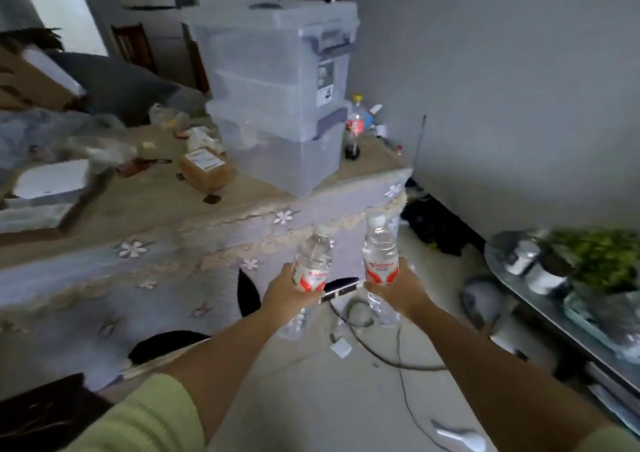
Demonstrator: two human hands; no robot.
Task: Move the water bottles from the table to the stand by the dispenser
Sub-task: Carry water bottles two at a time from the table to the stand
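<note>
Both hands are out in front in the lower middle of the frame, each wrapped around a clear water bottle at its red label: the left hand [289, 292] grips the left bottle [313, 261], which leans a little to the right, and the right hand [398, 287] grips the right bottle [379, 250], which stands close to upright. The two bottles are near each other but apart, held in the air off the corner of the desk [145, 216], above a floor strewn with a dark cable [388, 354] and a small white plug [341, 347]. No dispenser or stand can be made out for certain; a metal-edged surface with greenery [602, 261] sits at the right edge, too blurred to identify. The carry looks to be under way with placement not yet done. The main risk, as I judge it, lies underfoot: the cable loops across the walking space and could catch a foot while both hands are occupied, leaving nothing free to steady with. The bottles are smooth and each is held single-handed around the label, so a jolt could let one slip. Stacked translucent storage boxes [277, 94] and a cola bottle [355, 129] stand near the desk corner in the upper middle and could be knocked by a wide swing.
</note>
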